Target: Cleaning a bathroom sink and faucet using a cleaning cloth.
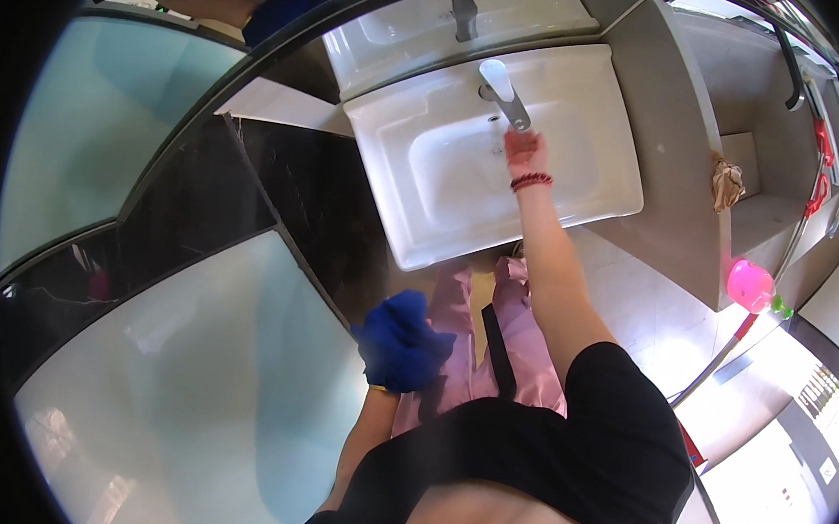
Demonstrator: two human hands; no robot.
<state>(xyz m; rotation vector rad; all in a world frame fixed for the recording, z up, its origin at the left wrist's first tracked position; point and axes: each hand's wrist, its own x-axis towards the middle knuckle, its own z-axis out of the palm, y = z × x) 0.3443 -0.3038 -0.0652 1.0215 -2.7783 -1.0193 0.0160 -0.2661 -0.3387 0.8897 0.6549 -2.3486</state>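
My right hand (525, 154) reaches over the white washbasin (411, 237), wearing a red beaded bracelet (531, 180). It is just below the spout of the chrome tap (506, 96), its fingers loosely bent and apart, holding nothing that I can see. The tap's lever points up and away; I cannot make out whether water runs. Low on the left, in front of the basin, a crumpled blue cloth (403, 343) bunches around my left hand (379, 384) and hides most of its fingers. A yellow band shows at that wrist.
A mirror (541, 10) stands behind the basin. Grey shelving (680, 172) is on the right, with a crumpled brown cloth (728, 185) at its edge and a pink container (751, 286) by a hose. Frosted glass panels (192, 373) line the left.
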